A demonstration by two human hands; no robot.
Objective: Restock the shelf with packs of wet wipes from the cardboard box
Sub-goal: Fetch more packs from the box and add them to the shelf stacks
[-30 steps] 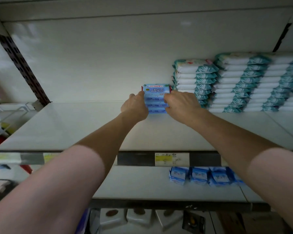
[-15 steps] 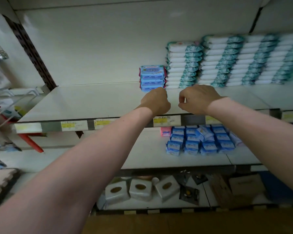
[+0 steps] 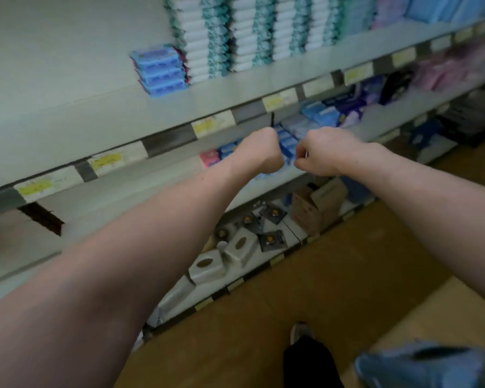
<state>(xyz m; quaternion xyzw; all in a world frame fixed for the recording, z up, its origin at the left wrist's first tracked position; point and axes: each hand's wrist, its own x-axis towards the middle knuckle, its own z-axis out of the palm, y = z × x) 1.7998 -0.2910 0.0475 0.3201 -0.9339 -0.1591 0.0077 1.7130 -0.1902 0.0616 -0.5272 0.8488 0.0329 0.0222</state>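
Dim, even light is falling across the shelves point(image 3: 67, 113) while motion blur is smearing the tilted, wide-angle view, edges bending.

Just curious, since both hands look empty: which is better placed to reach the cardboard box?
Probably the right hand: the cardboard box sits just below it in the view, while the left hand is further off to the side.

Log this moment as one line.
left hand: curled, empty | right hand: curled, empty | blue wipes stack: on shelf | cardboard box: open, below hands
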